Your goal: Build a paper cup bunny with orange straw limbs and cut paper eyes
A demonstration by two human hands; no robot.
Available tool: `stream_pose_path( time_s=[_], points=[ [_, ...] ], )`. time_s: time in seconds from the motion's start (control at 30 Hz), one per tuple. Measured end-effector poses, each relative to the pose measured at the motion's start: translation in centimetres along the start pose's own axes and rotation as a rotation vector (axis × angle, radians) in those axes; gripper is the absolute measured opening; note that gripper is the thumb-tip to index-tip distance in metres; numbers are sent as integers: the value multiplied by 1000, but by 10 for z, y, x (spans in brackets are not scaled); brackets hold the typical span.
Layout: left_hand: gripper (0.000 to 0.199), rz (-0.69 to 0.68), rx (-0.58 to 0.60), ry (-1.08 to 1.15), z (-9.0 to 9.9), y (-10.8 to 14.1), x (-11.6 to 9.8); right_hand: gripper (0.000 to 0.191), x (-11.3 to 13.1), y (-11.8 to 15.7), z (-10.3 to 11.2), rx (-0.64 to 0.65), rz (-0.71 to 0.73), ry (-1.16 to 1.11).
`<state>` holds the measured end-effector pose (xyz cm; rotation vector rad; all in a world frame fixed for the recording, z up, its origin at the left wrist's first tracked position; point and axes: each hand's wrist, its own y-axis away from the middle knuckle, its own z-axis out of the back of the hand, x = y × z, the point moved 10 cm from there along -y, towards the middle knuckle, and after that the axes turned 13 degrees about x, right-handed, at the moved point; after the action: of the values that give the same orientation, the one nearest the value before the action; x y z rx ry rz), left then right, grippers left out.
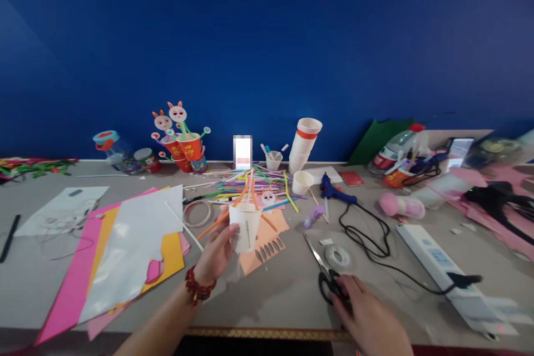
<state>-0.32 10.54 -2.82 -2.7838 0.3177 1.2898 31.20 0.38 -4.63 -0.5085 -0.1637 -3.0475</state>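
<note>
1. We held a white paper cup (pixel 245 228) in our left hand (pixel 217 250), thumb and fingers closed around its left side, above the near-middle of the table (pixel 258 300).
2. Orange straws (pixel 249 186) rose from the cup's mouth, and some splayed out to the left and right.
3. Our right hand (pixel 371 311) lay at the near right, fingers bent over the black handles of the scissors (pixel 322 264); we could not tell whether they gripped them.
4. The blades pointed far and left, just beside a clear tape roll (pixel 339 256).
5. Beyond the cup we saw a heap of coloured straws (pixel 267 183); to its right stood a tall cup stack (pixel 304 147).
6. We had layered coloured sheets (pixel 125 256) on the left.
</note>
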Motion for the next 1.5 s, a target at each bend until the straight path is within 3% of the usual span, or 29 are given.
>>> stream_pose_path(
  time_s=[0.17, 0.27, 0.37, 0.47, 0.53, 0.6, 0.7, 0.87, 1.13, 1.5],
  points=[
    [59, -81, 50, -49, -1, -3, -8, 18, -19, -11, -8, 210, -110, -209],
    [63, -100, 42, -67, 3, -5, -7, 23, -6, -6, -23, 418, -86, -685],
    [63, -97, 57, -95, 3, -8, -1, 35, 49, 6, -39, 658, 3, -1219],
    [61, -132, 100, -216, -4, -9, -1, 50, 122, 13, -50, 878, 150, -1428],
    [62, -175, 142, -333, -13, -7, -6, 55, 156, 12, -57, 934, 165, -1461],
    [67, -224, 179, -430, -23, -4, -14, 54, 175, 5, -61, 896, 129, -1444],
    [68, -302, 194, -568, -32, 3, -29, 48, 184, -6, -57, 806, 108, -1333],
    [67, -377, 162, -828, -37, 10, -42, 37, 182, -18, -45, 741, 152, -1211],
    [74, -408, 270, -1025, -57, 12, -44, 30, 182, -20, -35, 754, 149, -1244],
    [78, -368, 381, -960, -64, 15, -37, 29, 192, -26, -29, 752, 229, -1270]
  ],
)
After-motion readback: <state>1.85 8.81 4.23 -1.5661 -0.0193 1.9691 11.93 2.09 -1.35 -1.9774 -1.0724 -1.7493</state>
